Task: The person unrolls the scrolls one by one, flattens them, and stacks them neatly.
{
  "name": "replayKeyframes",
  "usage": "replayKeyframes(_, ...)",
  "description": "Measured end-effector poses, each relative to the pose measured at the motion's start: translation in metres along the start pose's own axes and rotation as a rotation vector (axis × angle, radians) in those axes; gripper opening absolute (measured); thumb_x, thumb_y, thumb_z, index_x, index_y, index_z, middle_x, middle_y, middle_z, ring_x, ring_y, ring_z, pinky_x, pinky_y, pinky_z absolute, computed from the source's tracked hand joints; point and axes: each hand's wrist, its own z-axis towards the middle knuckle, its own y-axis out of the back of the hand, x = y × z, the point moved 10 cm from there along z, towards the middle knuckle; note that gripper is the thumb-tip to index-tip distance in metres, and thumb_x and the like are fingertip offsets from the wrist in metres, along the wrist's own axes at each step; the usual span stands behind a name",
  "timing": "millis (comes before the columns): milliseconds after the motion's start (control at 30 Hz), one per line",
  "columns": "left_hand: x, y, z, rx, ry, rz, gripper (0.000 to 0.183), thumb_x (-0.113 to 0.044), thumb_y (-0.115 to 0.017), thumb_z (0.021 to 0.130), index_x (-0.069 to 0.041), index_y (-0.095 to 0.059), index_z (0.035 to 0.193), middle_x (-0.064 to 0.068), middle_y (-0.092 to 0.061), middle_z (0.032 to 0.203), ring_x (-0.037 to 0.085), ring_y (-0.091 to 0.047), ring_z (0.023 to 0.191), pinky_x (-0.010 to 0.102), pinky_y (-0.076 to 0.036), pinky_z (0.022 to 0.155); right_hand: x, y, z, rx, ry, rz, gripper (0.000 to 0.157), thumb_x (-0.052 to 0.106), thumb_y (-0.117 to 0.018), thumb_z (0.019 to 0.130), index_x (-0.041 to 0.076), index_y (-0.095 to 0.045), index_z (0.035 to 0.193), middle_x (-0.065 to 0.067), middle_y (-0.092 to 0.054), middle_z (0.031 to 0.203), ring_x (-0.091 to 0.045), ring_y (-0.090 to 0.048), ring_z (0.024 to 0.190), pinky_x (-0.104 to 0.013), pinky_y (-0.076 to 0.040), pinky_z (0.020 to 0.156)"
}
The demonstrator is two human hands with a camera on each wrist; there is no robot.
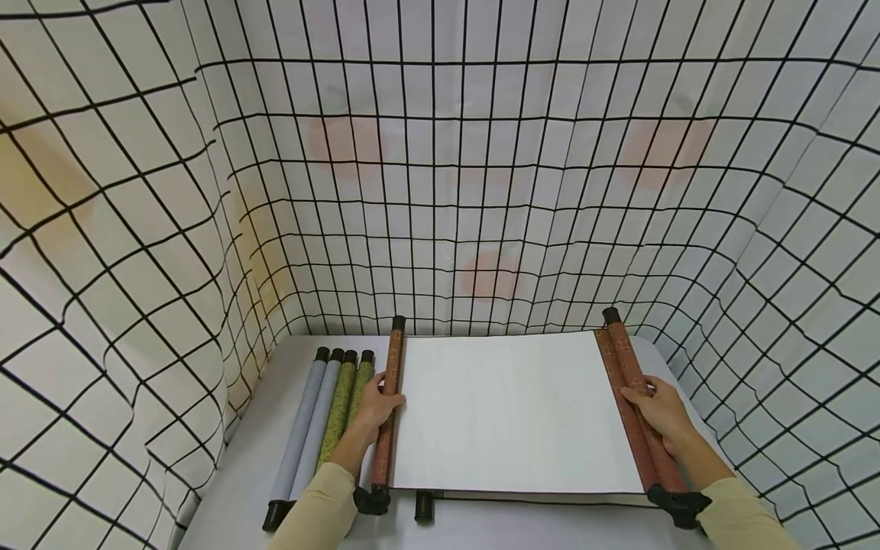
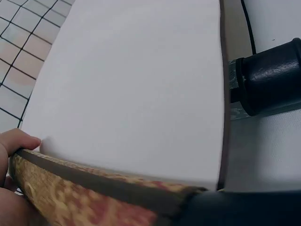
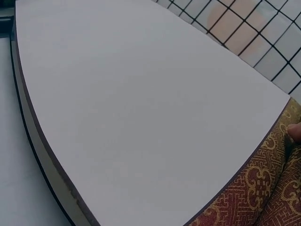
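Note:
A scroll lies unrolled between both hands, its blank white sheet (image 1: 509, 412) facing up. My left hand (image 1: 373, 406) grips the left red patterned roller (image 1: 393, 367), thumb over its inner side. On the right, my right hand (image 1: 660, 409) holds a thicker red roll (image 1: 635, 382) with a brocade strip (image 1: 614, 374) beside it. In the right wrist view that brocade (image 3: 256, 188) shows a gold pattern, and only a fingertip is visible. Under the sheet's front edge a black knob (image 1: 424, 506) sticks out, also seen as a dark cylinder (image 2: 270, 77) in the left wrist view.
Two grey-blue rolls (image 1: 302, 428) and two green patterned rolls (image 1: 338, 412) with black ends lie side by side left of my left hand. White fabric with a black grid (image 1: 481, 191) surrounds the white tabletop (image 1: 227, 489) at the back and sides.

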Motion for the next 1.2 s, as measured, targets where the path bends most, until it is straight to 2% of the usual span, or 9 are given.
replayKeyframes(133, 0.002, 0.003, 0.0, -0.017, 0.016, -0.009, 0.07, -0.005, -0.067, 0.093, 0.004, -0.037, 0.155, 0.024, -0.055, 0.124, 0.036, -0.056, 0.11, 0.048, -0.048, 0.089, -0.001, 0.001, 0.001, -0.008, 0.003, -0.002, 0.084, 0.041, -0.059, 0.106, -0.015, -0.021, 0.156, -0.038, -0.044, 0.141, -0.031, -0.062, 0.105, -0.034, -0.056, 0.074)
replayKeyframes(367, 0.004, 0.007, 0.0, -0.043, 0.036, -0.013, 0.06, -0.011, -0.067, 0.095, 0.008, -0.044, 0.147, 0.028, -0.054, 0.133, 0.04, -0.058, 0.114, 0.053, -0.049, 0.091, -0.003, 0.004, 0.001, -0.009, -0.008, -0.002, 0.086, 0.042, -0.057, 0.106, -0.014, -0.017, 0.157, -0.04, -0.038, 0.146, -0.041, -0.058, 0.115, -0.035, -0.056, 0.075)
replayKeyframes(467, 0.005, 0.006, 0.0, -0.038, 0.034, -0.012, 0.059, -0.01, -0.068, 0.095, 0.008, -0.045, 0.146, 0.028, -0.054, 0.133, 0.04, -0.057, 0.115, 0.053, -0.049, 0.092, -0.004, 0.005, 0.0, -0.005, -0.014, -0.001, 0.086, 0.042, -0.057, 0.106, -0.014, -0.016, 0.158, -0.04, -0.037, 0.147, -0.041, -0.058, 0.114, -0.036, -0.056, 0.076)
replayKeyframes(667, 0.008, 0.007, 0.0, -0.013, 0.02, -0.083, 0.058, -0.008, -0.069, 0.095, 0.006, -0.047, 0.147, 0.023, -0.056, 0.124, 0.033, -0.059, 0.104, 0.045, -0.052, 0.083, -0.007, 0.008, 0.0, -0.015, -0.021, -0.021, 0.088, 0.044, -0.057, 0.106, -0.014, -0.016, 0.158, -0.04, -0.036, 0.148, -0.043, -0.055, 0.118, -0.035, -0.055, 0.077)
replayKeyframes(867, 0.009, 0.011, 0.0, -0.001, 0.021, -0.129, 0.059, -0.006, -0.066, 0.097, 0.007, -0.044, 0.151, 0.026, -0.055, 0.128, 0.033, -0.061, 0.105, 0.04, -0.055, 0.079, -0.01, 0.014, -0.001, -0.025, -0.031, -0.058, 0.088, 0.045, -0.056, 0.106, -0.014, -0.016, 0.157, -0.041, -0.035, 0.149, -0.047, -0.051, 0.123, -0.035, -0.054, 0.078)
replayKeyframes(967, 0.008, 0.01, 0.001, -0.003, 0.019, -0.103, 0.059, -0.006, -0.06, 0.1, 0.006, -0.04, 0.154, 0.027, -0.054, 0.131, 0.034, -0.06, 0.109, 0.042, -0.054, 0.083, -0.011, 0.015, -0.002, -0.025, -0.033, -0.066, 0.089, 0.046, -0.056, 0.106, -0.015, -0.017, 0.157, -0.042, -0.035, 0.148, -0.047, -0.052, 0.122, -0.036, -0.054, 0.079)
replayKeyframes(1067, 0.008, 0.009, 0.001, -0.005, 0.017, -0.036, 0.059, -0.011, -0.055, 0.103, 0.004, -0.037, 0.156, 0.027, -0.053, 0.136, 0.036, -0.057, 0.118, 0.048, -0.051, 0.092, -0.011, 0.015, -0.003, -0.019, -0.031, -0.063, 0.088, 0.045, -0.056, 0.106, -0.015, -0.016, 0.157, -0.042, -0.036, 0.147, -0.047, -0.052, 0.121, -0.036, -0.054, 0.078)
replayKeyframes(1200, 0.007, 0.008, 0.001, -0.008, 0.018, 0.028, 0.065, -0.019, -0.062, 0.103, 0.005, -0.034, 0.157, 0.029, -0.048, 0.146, 0.042, -0.05, 0.131, 0.056, -0.045, 0.102, -0.01, 0.014, -0.003, -0.015, -0.024, -0.048, 0.086, 0.043, -0.057, 0.106, -0.015, -0.017, 0.157, -0.041, -0.038, 0.146, -0.046, -0.053, 0.119, -0.035, -0.055, 0.076)
